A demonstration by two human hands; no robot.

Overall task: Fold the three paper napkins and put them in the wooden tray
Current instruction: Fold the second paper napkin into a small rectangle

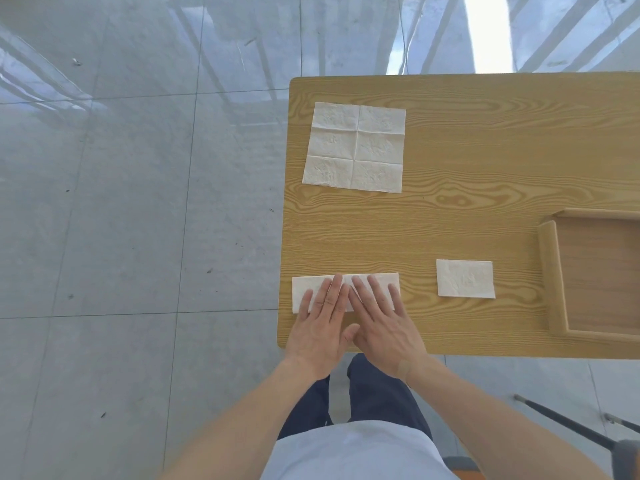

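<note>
Napkin strip (377, 280), soft embossed paper, lies pressed under both flat, open hands (349, 317).

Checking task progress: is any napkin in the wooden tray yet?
No: the wooden tray holds nothing visible, though its right part is cut off; all three napkins lie on the table.

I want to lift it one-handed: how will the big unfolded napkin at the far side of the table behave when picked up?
The unfolded napkin looks thin, so it is probably very light and floppy, likely drooping from wherever the fingers pinch it. Its crease lines suggest it would bend along those folds first. Lying flat on the table, its edge may be hard to catch.
</note>
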